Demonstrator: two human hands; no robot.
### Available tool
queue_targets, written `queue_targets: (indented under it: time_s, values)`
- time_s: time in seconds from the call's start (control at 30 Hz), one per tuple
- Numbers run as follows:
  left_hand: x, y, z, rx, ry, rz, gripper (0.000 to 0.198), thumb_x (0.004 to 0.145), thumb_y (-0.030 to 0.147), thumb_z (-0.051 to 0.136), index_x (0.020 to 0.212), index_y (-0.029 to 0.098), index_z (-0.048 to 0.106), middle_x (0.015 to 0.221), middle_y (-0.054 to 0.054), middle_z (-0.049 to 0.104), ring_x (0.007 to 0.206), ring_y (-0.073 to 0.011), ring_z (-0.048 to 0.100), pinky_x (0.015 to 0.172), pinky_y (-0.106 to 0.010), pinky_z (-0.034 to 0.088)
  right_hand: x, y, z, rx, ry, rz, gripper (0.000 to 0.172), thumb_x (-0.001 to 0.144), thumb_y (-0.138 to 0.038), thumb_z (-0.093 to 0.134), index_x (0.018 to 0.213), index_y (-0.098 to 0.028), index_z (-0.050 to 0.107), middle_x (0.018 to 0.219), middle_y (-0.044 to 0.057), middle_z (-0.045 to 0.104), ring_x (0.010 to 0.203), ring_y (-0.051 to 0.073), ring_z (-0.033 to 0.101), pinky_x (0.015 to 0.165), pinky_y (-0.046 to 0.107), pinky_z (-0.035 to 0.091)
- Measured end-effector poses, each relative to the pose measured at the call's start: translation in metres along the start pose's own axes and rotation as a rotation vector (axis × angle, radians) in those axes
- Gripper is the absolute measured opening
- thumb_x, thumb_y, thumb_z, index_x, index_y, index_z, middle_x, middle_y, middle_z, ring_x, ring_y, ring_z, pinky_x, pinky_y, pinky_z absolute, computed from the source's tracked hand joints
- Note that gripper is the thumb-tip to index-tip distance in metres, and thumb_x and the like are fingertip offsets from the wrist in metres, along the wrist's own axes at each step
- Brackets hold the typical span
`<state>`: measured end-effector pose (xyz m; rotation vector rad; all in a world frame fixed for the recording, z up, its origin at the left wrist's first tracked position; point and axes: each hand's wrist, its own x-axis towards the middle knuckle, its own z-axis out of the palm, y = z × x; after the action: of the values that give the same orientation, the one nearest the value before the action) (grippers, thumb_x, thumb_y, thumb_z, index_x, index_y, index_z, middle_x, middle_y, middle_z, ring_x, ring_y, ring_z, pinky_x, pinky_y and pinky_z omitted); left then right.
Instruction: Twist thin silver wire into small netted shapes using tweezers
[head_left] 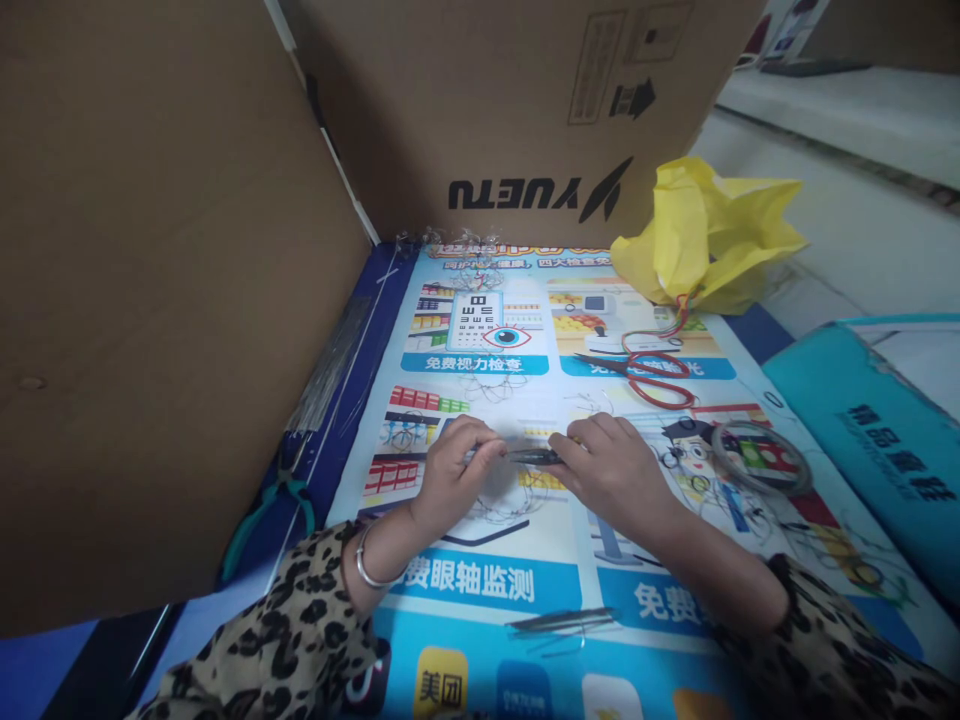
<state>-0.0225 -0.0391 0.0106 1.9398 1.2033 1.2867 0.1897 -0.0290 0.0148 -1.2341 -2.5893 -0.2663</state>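
My right hand (pixel 611 470) is closed round a pair of pliers (pixel 536 457), whose dark jaws point left. Its handles are mostly hidden in the palm. Facing it, my left hand (pixel 457 465) pinches a thin wire (pixel 507 455) at the tip of the jaws; most of that piece is hidden by the fingers. Curled thin wire (pixel 502 510) lies on the printed sheet just beneath both hands. Nearer to me is a small bundle of straight dark wires (pixel 562 622).
Red-handled scissors (pixel 652 372) and a yellow bag (pixel 694 240) lie at the back right. A wire coil (pixel 761 457) is right of my hand. Teal-handled pliers (pixel 281 495) and straight wires (pixel 324 375) lie left. Cardboard (pixel 525 110) walls the back and left; a teal box (pixel 870 430) stands right.
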Motion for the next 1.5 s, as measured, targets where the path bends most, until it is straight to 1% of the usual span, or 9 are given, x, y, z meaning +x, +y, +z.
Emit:
queue_targets:
  time_s: [0.33, 0.67, 0.9, 1.13, 1.37, 1.5]
  values:
    - [0.001, -0.001, 0.0, 0.005, 0.013, 0.083, 0.012, 0.085, 0.017, 0.053, 0.079, 0.016, 0.064, 0.075, -0.004, 0.06, 0.076, -0.0149, 0.055, 0.07, -0.028, 0.044, 0.0, -0.003, -0.002, -0.079, 0.039, 0.004, 0.02, 0.079, -0.039, 0.06, 0.084, -0.019, 0.062, 0.079, 0.006, 0.058, 0.079, 0.022, 0.044, 0.069, 0.033, 0.026]
    - [0.001, -0.002, 0.0, 0.018, 0.006, 0.102, 0.01, 0.085, 0.016, 0.054, 0.081, 0.016, 0.063, 0.076, -0.004, 0.06, 0.076, -0.014, 0.055, 0.071, -0.027, 0.044, 0.0, -0.003, 0.002, -0.08, 0.083, -0.019, 0.023, 0.082, -0.041, 0.054, 0.079, -0.019, 0.061, 0.074, 0.005, 0.057, 0.075, 0.02, 0.042, 0.067, 0.033, 0.025]
    - [0.001, -0.004, 0.0, -0.007, -0.009, 0.076, 0.012, 0.086, 0.017, 0.053, 0.08, 0.017, 0.063, 0.076, -0.004, 0.06, 0.077, -0.0148, 0.055, 0.071, -0.028, 0.044, -0.001, -0.002, 0.007, -0.021, 0.089, -0.036, 0.021, 0.082, -0.039, 0.056, 0.078, -0.019, 0.062, 0.07, 0.004, 0.056, 0.072, 0.018, 0.043, 0.066, 0.031, 0.027]
    - [0.001, -0.004, 0.0, -0.03, -0.015, 0.066, 0.013, 0.086, 0.017, 0.052, 0.078, 0.017, 0.062, 0.074, -0.004, 0.06, 0.076, -0.0145, 0.055, 0.071, -0.028, 0.044, -0.001, -0.002, 0.009, 0.04, 0.053, -0.047, 0.024, 0.085, -0.038, 0.052, 0.081, -0.018, 0.063, 0.07, 0.004, 0.058, 0.072, 0.017, 0.046, 0.067, 0.029, 0.03]
    - [0.0, -0.002, 0.0, -0.027, -0.006, 0.047, 0.014, 0.086, 0.018, 0.052, 0.077, 0.017, 0.062, 0.074, -0.004, 0.06, 0.075, -0.0145, 0.055, 0.07, -0.028, 0.043, -0.002, -0.003, 0.009, 0.007, 0.064, -0.045, 0.023, 0.085, -0.037, 0.052, 0.081, -0.017, 0.063, 0.069, 0.004, 0.058, 0.069, 0.017, 0.047, 0.065, 0.029, 0.03]
    - [0.001, -0.001, 0.0, -0.025, -0.012, 0.026, 0.015, 0.086, 0.019, 0.051, 0.077, 0.017, 0.062, 0.074, -0.003, 0.059, 0.074, -0.0147, 0.055, 0.069, -0.028, 0.043, -0.001, -0.003, 0.008, 0.015, 0.052, -0.035, 0.025, 0.085, -0.039, 0.052, 0.079, -0.018, 0.063, 0.07, 0.005, 0.058, 0.071, 0.017, 0.047, 0.066, 0.029, 0.03]
